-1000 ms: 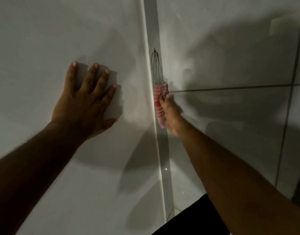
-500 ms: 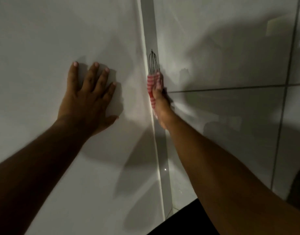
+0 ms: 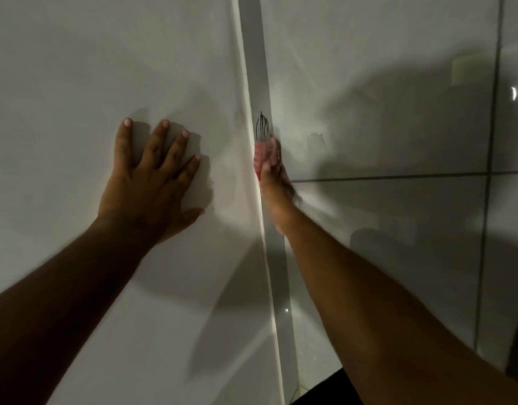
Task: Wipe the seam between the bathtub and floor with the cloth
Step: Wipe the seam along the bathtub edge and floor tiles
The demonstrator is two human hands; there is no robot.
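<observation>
Hands worked either side of the seam, which ran as a pale grey strip from top centre of the frame down to bottom centre. Left of it lay the white bathtub surface; right of it the glossy tiled floor, crossed by dark grout lines.

Left hand was pressed flat on the bathtub at centre left, fingers spread apart and holding nothing, thumb pointing toward the seam.

Right hand sat just right of centre, hard against the seam, its fingers closed around a bunched red-and-white striped cloth. The cloth touched the seam at the tub's edge and showed above the knuckles; this patch was motion-blurred, so the exact finger placement could not be made out. A few thin dark strands stuck up in the seam just above the cloth; what they were could not be told.

Both forearms reached in from the lower corners of the frame. Soft shadows of the arms fell on tub and floor. Dark clothing showed at bottom centre.
</observation>
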